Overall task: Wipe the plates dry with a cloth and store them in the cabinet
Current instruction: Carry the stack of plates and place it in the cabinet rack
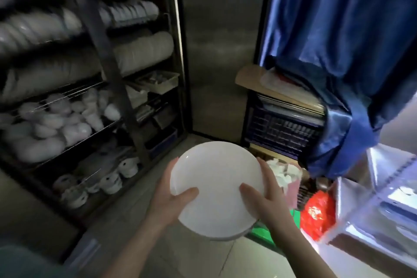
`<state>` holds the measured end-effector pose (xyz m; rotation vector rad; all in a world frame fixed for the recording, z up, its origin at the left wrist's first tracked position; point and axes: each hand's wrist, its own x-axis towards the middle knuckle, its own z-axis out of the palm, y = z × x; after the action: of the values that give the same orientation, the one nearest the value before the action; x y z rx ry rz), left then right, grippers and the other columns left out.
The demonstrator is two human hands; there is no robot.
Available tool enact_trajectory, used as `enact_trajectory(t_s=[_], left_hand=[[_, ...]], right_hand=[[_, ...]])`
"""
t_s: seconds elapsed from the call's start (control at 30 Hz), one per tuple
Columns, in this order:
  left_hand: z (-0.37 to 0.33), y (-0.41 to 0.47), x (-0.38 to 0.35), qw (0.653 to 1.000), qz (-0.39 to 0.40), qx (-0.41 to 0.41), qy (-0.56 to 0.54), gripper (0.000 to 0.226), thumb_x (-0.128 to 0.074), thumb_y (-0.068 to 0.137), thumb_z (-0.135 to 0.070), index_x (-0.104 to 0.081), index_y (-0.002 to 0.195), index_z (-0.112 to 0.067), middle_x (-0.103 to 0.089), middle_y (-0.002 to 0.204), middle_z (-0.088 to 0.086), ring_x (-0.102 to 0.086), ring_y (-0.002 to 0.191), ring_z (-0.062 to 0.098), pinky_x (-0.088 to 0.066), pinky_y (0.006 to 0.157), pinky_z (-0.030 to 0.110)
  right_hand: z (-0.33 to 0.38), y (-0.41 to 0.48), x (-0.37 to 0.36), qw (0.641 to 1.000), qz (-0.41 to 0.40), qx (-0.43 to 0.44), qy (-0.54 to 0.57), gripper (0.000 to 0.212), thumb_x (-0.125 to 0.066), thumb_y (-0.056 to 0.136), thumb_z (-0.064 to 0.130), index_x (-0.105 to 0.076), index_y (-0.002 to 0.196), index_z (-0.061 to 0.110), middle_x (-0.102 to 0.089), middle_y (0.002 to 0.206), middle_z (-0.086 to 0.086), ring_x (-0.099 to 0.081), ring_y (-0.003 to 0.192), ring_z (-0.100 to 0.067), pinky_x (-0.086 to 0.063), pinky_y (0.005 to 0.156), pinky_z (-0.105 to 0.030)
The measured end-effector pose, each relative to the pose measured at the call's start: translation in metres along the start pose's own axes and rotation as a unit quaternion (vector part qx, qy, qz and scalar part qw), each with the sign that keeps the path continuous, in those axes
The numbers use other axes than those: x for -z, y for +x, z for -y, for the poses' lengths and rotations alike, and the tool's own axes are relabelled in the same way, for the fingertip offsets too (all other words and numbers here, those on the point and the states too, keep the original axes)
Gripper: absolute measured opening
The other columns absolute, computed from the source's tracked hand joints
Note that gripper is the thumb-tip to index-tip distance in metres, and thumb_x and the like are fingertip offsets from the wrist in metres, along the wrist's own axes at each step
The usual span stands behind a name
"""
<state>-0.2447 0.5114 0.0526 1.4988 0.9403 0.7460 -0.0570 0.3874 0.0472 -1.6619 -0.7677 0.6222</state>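
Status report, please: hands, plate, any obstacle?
Left hand and right hand grip white plate at its sides. Cabinet open, ahead-left, shelves crowded with dishes. No cloth in view.

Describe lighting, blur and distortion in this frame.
Head view: dim overall, the cabinet in shadow, its stacked dishes smeared by motion blur. Head view: the white plate, gripped by left hand and right hand, is brightest and fairly sharp. Head view: blown-out glare at lower right; wide-angle bending tilts the cabinet's uprights.
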Motion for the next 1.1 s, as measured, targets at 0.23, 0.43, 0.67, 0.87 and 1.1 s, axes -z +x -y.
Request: enact_trajectory(t_s=[0.23, 0.43, 0.67, 0.87, 1.1], left_hand=[[0.010, 0.016, 0.066, 0.987, -0.156, 0.043, -0.024, 0.078, -0.075, 0.061, -0.025, -0.047, 0.128, -0.053, -0.065, 0.115, -0.024, -0.061, 0.108, 0.001, -0.052, 0.088, 0.033], [0.027, 0.049, 0.130, 0.970, -0.235, 0.052, -0.024, 0.074, -0.075, 0.060, -0.029, -0.048, 0.115, -0.070, -0.064, 0.108, -0.032, -0.062, 0.105, 0.003, -0.055, 0.083, 0.034], [0.047, 0.128, 0.216, 0.954, -0.289, 0.028, -0.078, 0.070, -0.078, 0.057, -0.028, -0.054, 0.109, -0.067, -0.069, 0.106, -0.022, -0.066, 0.105, 0.016, -0.054, 0.091, 0.053], [0.053, 0.197, 0.285, 0.947, -0.307, 0.032, -0.085, 0.069, -0.081, 0.073, -0.012, -0.052, 0.124, -0.048, -0.069, 0.107, -0.023, -0.065, 0.099, -0.001, -0.055, 0.081, 0.025], [0.059, 0.288, 0.346, 0.936, -0.347, 0.036, -0.048, 0.085, -0.080, 0.055, -0.031, -0.047, 0.132, -0.047, -0.064, 0.115, -0.023, -0.059, 0.109, -0.001, -0.051, 0.090, 0.030]], right_hand=[[0.027, 0.065, -0.075, 0.976, 0.210, 0.017, 0.059, 0.069, -0.070, 0.071, 0.036, -0.039, 0.130, 0.053, -0.052, 0.131, 0.006, -0.056, 0.115, -0.024, -0.053, 0.089, -0.052], [0.051, 0.111, -0.157, 0.960, 0.277, 0.045, 0.026, 0.059, -0.070, 0.072, 0.036, -0.040, 0.112, 0.068, -0.045, 0.130, 0.016, -0.045, 0.124, -0.022, -0.045, 0.098, -0.052], [0.074, 0.186, -0.272, 0.953, 0.299, 0.039, 0.026, 0.071, -0.073, 0.069, 0.033, -0.041, 0.131, 0.046, -0.048, 0.134, 0.008, -0.054, 0.115, -0.015, -0.051, 0.093, -0.043], [0.100, 0.246, -0.355, 0.941, 0.331, 0.043, 0.049, 0.070, -0.072, 0.063, 0.032, -0.045, 0.127, 0.041, -0.056, 0.127, 0.013, -0.058, 0.113, -0.012, -0.051, 0.094, -0.042], [0.116, 0.340, -0.446, 0.935, 0.349, 0.049, 0.040, 0.067, -0.078, 0.066, 0.027, -0.050, 0.126, 0.037, -0.058, 0.127, 0.006, -0.058, 0.111, -0.013, -0.051, 0.093, -0.041]])
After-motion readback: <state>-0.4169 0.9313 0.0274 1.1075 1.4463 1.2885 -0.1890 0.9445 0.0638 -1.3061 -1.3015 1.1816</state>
